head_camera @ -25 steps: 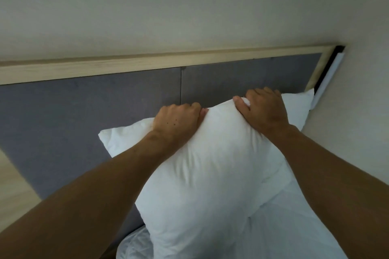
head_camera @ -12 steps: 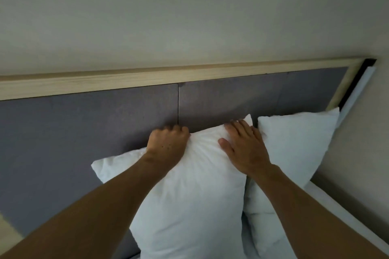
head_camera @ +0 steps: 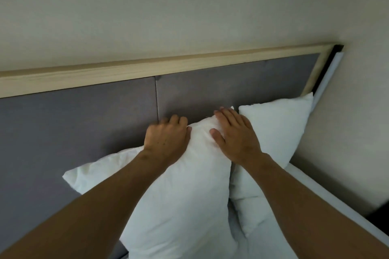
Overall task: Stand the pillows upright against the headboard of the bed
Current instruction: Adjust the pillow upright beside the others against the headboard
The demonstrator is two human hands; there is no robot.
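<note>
Hands [head_camera: 167, 141] shifted atop plump (white) pillow [head_camera: 181, 202].

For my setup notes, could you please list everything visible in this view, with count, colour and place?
pillows: 2, white; near pillow tilted under both hands, far pillow upright against the headboard by the right wall
headboard: 1, grey panels, pale wood frame
wall: off-white, above and right
bed sheet: white, lower right
left hand: on the near pillow's top edge
right hand: flat on the near pillow's top corner
</note>
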